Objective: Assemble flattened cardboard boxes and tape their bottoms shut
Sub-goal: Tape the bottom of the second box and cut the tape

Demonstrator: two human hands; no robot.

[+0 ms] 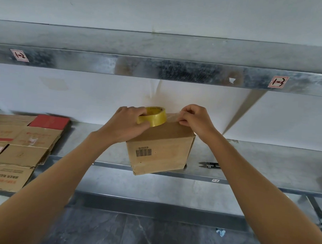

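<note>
In the head view, a brown cardboard box (160,149) is seen standing on a grey metal shelf (265,163), and a yellow roll of clear tape (153,117) is gripped at the box's top by the left hand (127,124), fingers curled into the core, thumb against the outside. The tape's free end (172,117) is pinched between thumb and curled fingertips of the right hand (195,119), over the box's top right edge. A stack of flattened brown cardboard boxes (20,149) is laid well left of the box, small black snips (210,164) near its right.
</note>
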